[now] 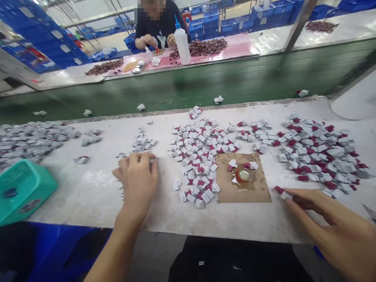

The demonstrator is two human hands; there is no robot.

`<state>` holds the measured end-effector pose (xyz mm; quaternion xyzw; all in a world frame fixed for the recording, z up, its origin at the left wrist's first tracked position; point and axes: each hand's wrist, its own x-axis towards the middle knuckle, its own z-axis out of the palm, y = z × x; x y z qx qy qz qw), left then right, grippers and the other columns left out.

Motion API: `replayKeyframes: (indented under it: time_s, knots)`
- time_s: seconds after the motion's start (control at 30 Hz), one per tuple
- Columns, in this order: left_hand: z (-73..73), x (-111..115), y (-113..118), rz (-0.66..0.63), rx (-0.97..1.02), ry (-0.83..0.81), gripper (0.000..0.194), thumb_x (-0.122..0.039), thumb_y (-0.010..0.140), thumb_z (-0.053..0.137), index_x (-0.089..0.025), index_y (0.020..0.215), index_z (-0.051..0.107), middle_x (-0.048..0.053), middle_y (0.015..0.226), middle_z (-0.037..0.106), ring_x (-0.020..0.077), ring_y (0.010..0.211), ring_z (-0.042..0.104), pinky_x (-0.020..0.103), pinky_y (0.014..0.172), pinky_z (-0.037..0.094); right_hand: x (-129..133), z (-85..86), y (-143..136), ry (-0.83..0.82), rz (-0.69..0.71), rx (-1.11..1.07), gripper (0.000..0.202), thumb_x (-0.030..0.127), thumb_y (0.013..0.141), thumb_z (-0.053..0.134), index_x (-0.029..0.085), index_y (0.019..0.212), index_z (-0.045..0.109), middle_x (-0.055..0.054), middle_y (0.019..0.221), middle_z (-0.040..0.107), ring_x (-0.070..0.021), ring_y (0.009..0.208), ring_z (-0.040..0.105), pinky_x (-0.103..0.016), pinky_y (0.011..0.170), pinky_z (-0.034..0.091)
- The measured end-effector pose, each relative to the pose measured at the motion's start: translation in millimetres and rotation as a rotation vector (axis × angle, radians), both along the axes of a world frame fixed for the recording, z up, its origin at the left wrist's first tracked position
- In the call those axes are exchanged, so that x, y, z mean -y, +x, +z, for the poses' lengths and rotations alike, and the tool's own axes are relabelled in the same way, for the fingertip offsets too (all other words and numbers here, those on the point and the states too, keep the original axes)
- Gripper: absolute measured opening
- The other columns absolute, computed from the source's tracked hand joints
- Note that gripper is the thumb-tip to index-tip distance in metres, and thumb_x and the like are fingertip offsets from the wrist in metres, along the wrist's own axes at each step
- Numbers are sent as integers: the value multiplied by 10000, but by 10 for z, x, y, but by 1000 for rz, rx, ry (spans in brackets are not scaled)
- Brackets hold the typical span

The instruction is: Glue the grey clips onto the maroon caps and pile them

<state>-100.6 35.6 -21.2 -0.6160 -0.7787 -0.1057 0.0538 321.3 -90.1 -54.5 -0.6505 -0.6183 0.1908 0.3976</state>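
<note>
Between the thumb and fingertips of my right hand (326, 219) is a small white-and-dark-red plastic part (282, 192), held just right of a brown cardboard piece (226, 192). On that cardboard, a small round container (243, 175) sits in a patch of wet, shiny liquid, with two similar parts close by. My left hand (138, 176) is curled down on the table over small grey-white parts (143, 144). Bits of them show around its fingers; what lies under the palm is hidden.
Heaps of white-and-red parts (199, 145) lie mid-table and right (323, 152). Grey parts (32, 137) and a teal bin (38, 192) are at left. Beyond runs a green conveyor belt (176, 88) carrying scattered parts. Across it, a person (164, 23) works behind a white bottle (182, 45).
</note>
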Motion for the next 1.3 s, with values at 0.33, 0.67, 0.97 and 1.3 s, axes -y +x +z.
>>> replayKeyframes:
  time_s: [0.33, 0.67, 0.97, 1.3]
  knots:
    - [-2, 178, 161, -345, 255, 70, 195, -383, 1040, 559, -284, 986, 718, 118, 1088, 797, 357, 1064, 789, 505, 989, 597, -461, 453, -617, 93, 170, -47, 202, 191, 1137, 734, 282, 1230, 889, -23, 1169, 920, -210, 1063, 890, -314, 944, 723]
    - [76, 111, 75, -133, 520, -104, 362, -581, 952, 683, -298, 1169, 746, 88, 1042, 819, 345, 980, 786, 473, 895, 662, -559, 498, -679, 62, 214, 28, 224, 165, 1131, 672, 246, 1170, 877, -53, 1074, 888, -230, 942, 873, -349, 815, 707]
    - [240, -180, 37, -90, 485, -375, 392, -646, 863, 684, -303, 1033, 772, 116, 956, 852, 388, 900, 826, 463, 689, 629, -580, 596, -655, -10, 119, -180, 158, 301, 1099, 775, 299, 1121, 931, -31, 1058, 900, -227, 954, 863, -337, 819, 699]
    - [353, -255, 614, -277, 574, -187, 316, -521, 892, 711, -282, 1038, 859, 114, 1056, 768, 332, 943, 779, 493, 859, 672, -606, 416, -619, -177, 72, -830, 224, 478, 1032, 939, 326, 1195, 955, -65, 1231, 937, -289, 1157, 907, -413, 1017, 770]
